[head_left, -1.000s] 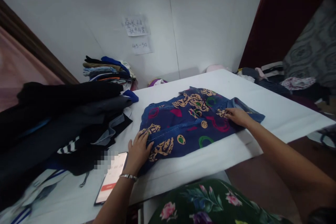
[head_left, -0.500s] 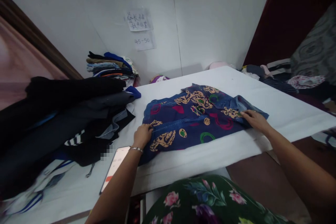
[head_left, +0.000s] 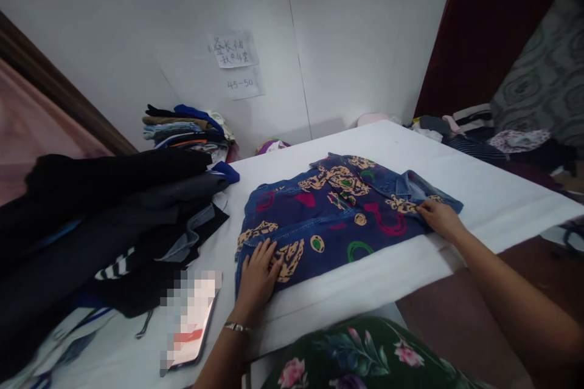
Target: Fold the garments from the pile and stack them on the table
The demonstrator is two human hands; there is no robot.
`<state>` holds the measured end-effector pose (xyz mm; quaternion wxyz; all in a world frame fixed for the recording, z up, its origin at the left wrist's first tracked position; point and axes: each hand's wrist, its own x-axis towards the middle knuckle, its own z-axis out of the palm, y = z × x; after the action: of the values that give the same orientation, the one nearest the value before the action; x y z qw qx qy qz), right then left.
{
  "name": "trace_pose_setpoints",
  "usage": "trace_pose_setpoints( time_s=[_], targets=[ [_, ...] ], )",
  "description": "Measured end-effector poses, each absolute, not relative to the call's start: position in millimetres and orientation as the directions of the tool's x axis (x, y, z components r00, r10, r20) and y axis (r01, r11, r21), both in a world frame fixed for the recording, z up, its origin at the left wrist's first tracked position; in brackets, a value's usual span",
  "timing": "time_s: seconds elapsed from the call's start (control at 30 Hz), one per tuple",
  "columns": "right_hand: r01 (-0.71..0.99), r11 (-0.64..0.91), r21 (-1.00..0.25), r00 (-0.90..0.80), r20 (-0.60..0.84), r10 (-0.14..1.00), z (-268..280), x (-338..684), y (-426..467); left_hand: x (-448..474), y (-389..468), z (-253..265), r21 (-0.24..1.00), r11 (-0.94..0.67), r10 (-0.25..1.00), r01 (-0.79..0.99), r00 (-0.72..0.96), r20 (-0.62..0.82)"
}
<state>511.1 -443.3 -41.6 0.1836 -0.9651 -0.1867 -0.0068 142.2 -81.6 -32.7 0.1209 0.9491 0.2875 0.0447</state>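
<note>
Head | jacket (head_left: 326, 213): long axis left-right, collar (head_left: 404, 185) rightward | left hand (head_left: 259, 273) flat, right hand (head_left: 440, 219) pinching it

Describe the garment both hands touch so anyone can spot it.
On the white table, look right of the dark clothes heap. The blue garment lies there, left hand at its near-left corner, right hand at its right end. Bold tan, magenta and green prints set it apart from the mostly black heap.

A white-covered table (head_left: 456, 170) is viewed from above its near edge by one head-worn camera, faced forward and tilted down; a patterned garment (head_left: 331, 216) is framed close by at center, a pale wall (head_left: 365, 30) farther off, the wearer's floral clothing (head_left: 378, 355) at bottom.
</note>
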Motion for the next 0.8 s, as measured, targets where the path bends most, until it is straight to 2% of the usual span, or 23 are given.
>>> trace_pose_setpoints(
  time_s=[0.2,0.3,0.37,0.47,0.53,0.63,0.7,0.8],
  targets=[
    [0.373,-0.866,-0.335,0.927,0.082,0.367,-41.7,500.7,-449.6,138.3,-70.4,-39.5,0.297,-0.801,0.547,0.520,0.837,0.008],
    [0.394,-0.889,-0.234,0.919,0.084,0.385,-40.6,497.3,-446.9,141.7,-71.1,-30.8,0.314,-0.780,0.573,0.541,0.819,0.011],
    [0.460,-0.868,-0.188,0.887,0.142,0.440,-36.3,496.9,-437.1,153.2,-74.9,-18.7,0.331,-0.779,0.585,0.533,0.808,0.077],
    [0.591,-0.776,-0.223,0.804,0.238,0.545,-25.6,498.2,-407.1,192.4,-88.0,2.1,0.431,-0.812,0.513,0.394,0.834,0.202],
    [0.610,-0.752,-0.249,0.792,0.201,0.576,-18.8,499.8,-380.6,231.9,-101.8,10.8,0.544,-0.782,0.475,0.304,0.856,0.205],
    [0.543,-0.807,-0.231,0.835,0.052,0.547,-14.4,503.9,-345.8,298.1,-125.4,9.5,0.732,-0.628,0.485,0.263,0.868,0.104],
    [0.491,-0.842,-0.225,0.864,0.000,0.504,-16.0,508.2,-333.5,338.3,-139.0,0.6,0.863,-0.385,0.537,0.327,0.840,-0.079],
    [0.433,-0.865,-0.254,0.894,-0.002,0.448,-21.4,516.0,-332.3,383.8,-151.8,-16.7,0.883,-0.242,0.549,0.403,0.807,-0.218]
  ],
)
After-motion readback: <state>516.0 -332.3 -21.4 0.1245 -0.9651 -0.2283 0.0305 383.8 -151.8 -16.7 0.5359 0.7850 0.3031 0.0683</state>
